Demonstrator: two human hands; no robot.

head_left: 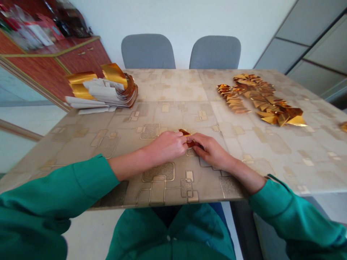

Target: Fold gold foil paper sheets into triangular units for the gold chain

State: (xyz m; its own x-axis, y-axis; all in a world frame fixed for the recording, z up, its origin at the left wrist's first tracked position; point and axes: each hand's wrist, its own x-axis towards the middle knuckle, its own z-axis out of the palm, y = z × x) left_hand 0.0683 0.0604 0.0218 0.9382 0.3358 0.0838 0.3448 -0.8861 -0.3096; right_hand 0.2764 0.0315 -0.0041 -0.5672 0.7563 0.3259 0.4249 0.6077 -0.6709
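Two grey upholstered chairs [148,51] stand side by side beyond a table with a beige patterned cover [173,85], before a white wall [189,21]. A reddish-brown wooden cabinet [84,59] stands at left, grey wall panels [306,39] run along the right, and the floor [92,234] is pale.

1. Left hand [165,147] and right hand [211,151], both low over the patterned table [168,94], pinching together one small piece of gold foil [193,143], fingers of each hand close on it from its two sides.
2. Green sleeves [81,184] on both arms, ending a little above the wrists.
3. On the far right part of the table, a long heap of folded gold triangles [260,97], well apart from the hands.
4. Near the far left corner of the table, a curved stack of gold strips and white paper strips [114,88].
5. Behind the table, two grey chairs [148,52], side by side.
6. Beyond the left corner, a reddish wooden cabinet [84,61], with packets on top.
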